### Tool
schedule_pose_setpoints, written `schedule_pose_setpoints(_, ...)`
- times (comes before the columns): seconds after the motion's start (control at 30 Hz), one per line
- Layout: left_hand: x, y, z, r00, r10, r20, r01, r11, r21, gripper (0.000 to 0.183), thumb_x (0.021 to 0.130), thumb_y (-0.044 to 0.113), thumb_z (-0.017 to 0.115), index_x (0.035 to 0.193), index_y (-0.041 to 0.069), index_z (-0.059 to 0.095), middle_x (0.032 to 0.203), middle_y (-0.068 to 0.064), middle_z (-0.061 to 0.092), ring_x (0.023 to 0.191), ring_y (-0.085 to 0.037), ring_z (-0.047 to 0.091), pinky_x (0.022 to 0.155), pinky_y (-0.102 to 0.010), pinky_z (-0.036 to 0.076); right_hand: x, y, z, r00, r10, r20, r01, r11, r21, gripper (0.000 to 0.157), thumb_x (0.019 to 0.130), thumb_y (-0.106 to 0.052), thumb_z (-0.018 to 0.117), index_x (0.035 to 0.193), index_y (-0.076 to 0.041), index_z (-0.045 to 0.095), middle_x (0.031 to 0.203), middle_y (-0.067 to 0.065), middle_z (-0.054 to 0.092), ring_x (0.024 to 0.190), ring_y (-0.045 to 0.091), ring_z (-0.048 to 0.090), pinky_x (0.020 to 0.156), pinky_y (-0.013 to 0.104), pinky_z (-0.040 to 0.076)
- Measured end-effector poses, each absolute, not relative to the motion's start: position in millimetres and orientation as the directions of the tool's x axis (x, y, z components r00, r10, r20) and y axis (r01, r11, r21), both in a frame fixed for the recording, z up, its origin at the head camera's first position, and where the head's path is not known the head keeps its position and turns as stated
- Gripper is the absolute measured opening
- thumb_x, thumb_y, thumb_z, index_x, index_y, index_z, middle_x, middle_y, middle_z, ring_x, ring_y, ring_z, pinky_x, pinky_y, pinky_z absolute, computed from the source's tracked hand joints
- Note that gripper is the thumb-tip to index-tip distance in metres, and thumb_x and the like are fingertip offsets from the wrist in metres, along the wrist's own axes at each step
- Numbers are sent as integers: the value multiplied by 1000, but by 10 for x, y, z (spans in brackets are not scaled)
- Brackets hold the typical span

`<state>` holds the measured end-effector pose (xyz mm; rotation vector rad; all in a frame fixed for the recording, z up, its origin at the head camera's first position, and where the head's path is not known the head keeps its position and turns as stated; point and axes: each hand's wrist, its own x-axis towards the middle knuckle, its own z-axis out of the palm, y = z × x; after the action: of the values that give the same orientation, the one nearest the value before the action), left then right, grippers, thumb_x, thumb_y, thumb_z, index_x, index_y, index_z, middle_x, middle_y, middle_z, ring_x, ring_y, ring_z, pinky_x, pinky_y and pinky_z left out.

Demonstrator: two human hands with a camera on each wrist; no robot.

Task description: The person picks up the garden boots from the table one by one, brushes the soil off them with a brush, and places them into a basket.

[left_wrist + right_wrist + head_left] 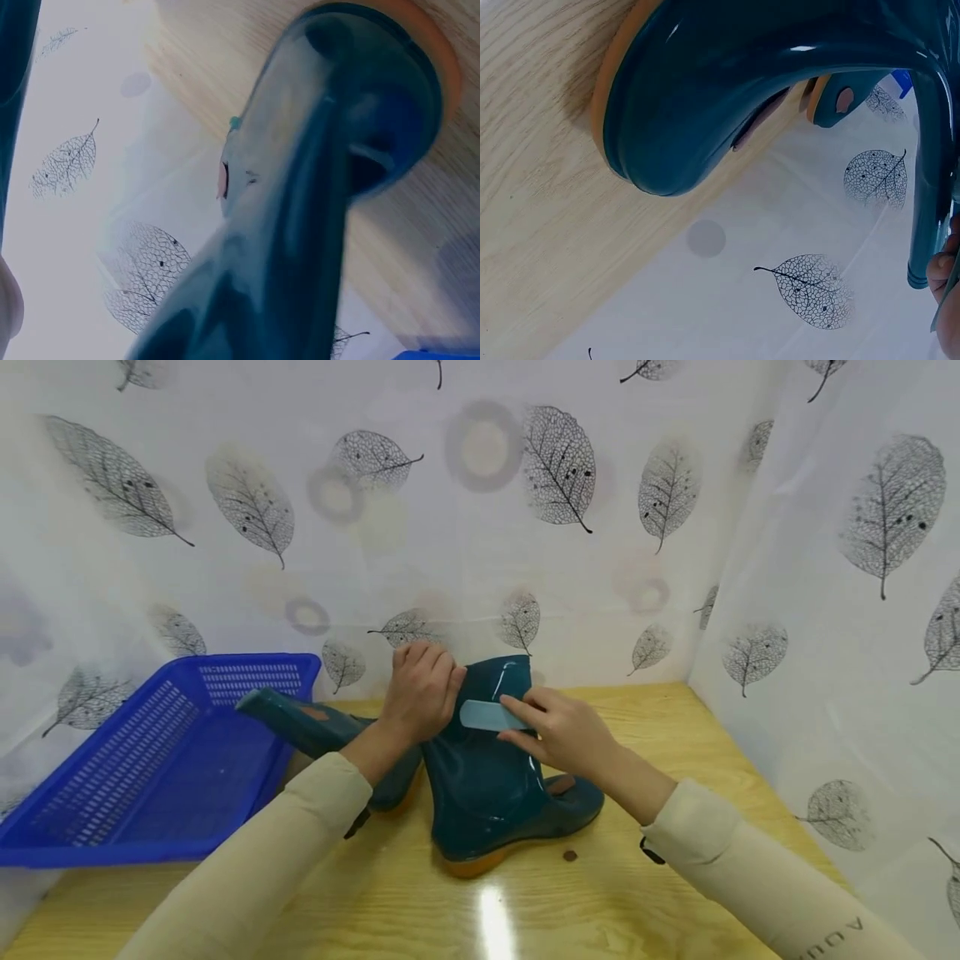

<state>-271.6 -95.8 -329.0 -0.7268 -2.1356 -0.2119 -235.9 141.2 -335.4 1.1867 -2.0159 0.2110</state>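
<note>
A dark teal rain boot (480, 793) with an orange sole stands on the wooden table, its toe pointing right. My left hand (423, 693) grips the upper left edge of its shaft, fingers curled over. Against the shaft's side, my right hand (566, 731) pinches a light-blue flat piece with a rounded end (487, 716); its underside is hidden and its exact kind unclear. Behind my left wrist leans the second boot (318, 731), which fills much of the left wrist view. The right wrist view shows the upright boot's toe (675, 135) up close.
On the left stands a blue plastic basket (202, 760) with slotted walls. A small brown spot (570, 855) shows on the wooden table (420, 910) near the boot's sole. A white leaf-print curtain (465, 560) hangs behind and along the sides.
</note>
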Motion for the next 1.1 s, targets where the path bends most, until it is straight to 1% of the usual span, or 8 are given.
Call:
schedule_pose_setpoints(0.2, -2726, -969, -3312, -491, 415, 766, 561, 823, -86, 39, 102, 32, 28, 79, 10, 49, 80, -6, 49, 88, -26, 43, 82, -43, 27, -2336, 1442, -3361, -268, -689, 674, -798, 550, 245, 51, 75, -37, 75, 116, -8, 66, 82, 5, 56, 60, 10, 45, 50, 20, 38)
schedule_pose_setpoints(0.47, -2733, -953, -3316, -472, 429, 770, 585, 806, -90, 36, 101, 31, 30, 78, 10, 48, 78, -5, 47, 87, -26, 42, 81, -43, 25, -2201, 1714, -3258, -356, -750, 558, -750, 585, 309, 46, 77, -41, 73, 111, -11, 69, 78, 3, 55, 55, 7, 40, 45, 16, 31)
schedule_pose_setpoints(0.53, -2736, -960, -3324, -475, 425, 770, 583, 808, -87, 35, 101, 30, 32, 78, 10, 49, 79, -6, 47, 87, -26, 42, 81, -43, 25, -2192, 1772, -3232, -378, -757, 533, -744, 591, 312, 44, 84, -46, 64, 111, -12, 69, 78, 3, 55, 55, 6, 40, 45, 16, 31)
schedule_pose_setpoints(0.6, -2739, -968, -3334, -483, 420, 768, 578, 812, -81, 34, 101, 30, 34, 79, 10, 49, 80, -6, 48, 87, -26, 42, 81, -43, 25, -2186, 1804, -3205, -392, -763, 514, -744, 591, 311, 49, 90, -52, 51, 111, -12, 69, 79, 2, 55, 56, 7, 40, 45, 17, 31)
schedule_pose_setpoints(0.7, -2744, -974, -3324, -490, 421, 764, 575, 814, -80, 33, 101, 30, 34, 78, 10, 49, 79, -6, 47, 87, -25, 41, 82, -43, 25, -2200, 1823, -3187, -385, -768, 512, -753, 582, 306, 57, 93, -57, 36, 111, -13, 69, 79, 2, 54, 56, 7, 41, 46, 17, 32)
schedule_pose_setpoints(0.83, -2743, -976, -3313, -497, 416, 762, 574, 816, -71, 32, 100, 29, 35, 78, 10, 48, 79, -6, 47, 87, -25, 42, 82, -42, 26, -2215, 1751, -3194, -318, -753, 576, -790, 546, 277, 45, 84, -47, 63, 112, -12, 68, 81, 3, 56, 58, 8, 44, 47, 19, 36)
schedule_pose_setpoints(0.93, -2733, -973, -3305, -502, 418, 757, 564, 822, -80, 36, 101, 32, 31, 78, 10, 48, 79, -6, 47, 87, -25, 42, 82, -42, 26, -2225, 1608, -3225, -264, -737, 623, -800, 527, 286, 52, 72, -39, 77, 115, -10, 67, 83, 5, 57, 60, 10, 46, 50, 21, 40)
schedule_pose_setpoints(1.1, -2719, -944, -3287, -489, 436, 755, 565, 818, -106, 41, 102, 34, 25, 79, 10, 49, 79, -6, 48, 88, -26, 42, 82, -43, 26, -2254, 1483, -3297, -243, -748, 618, -757, 544, 361, 52, 75, -41, 74, 116, -10, 66, 81, 4, 55, 58, 9, 43, 47, 19, 36)
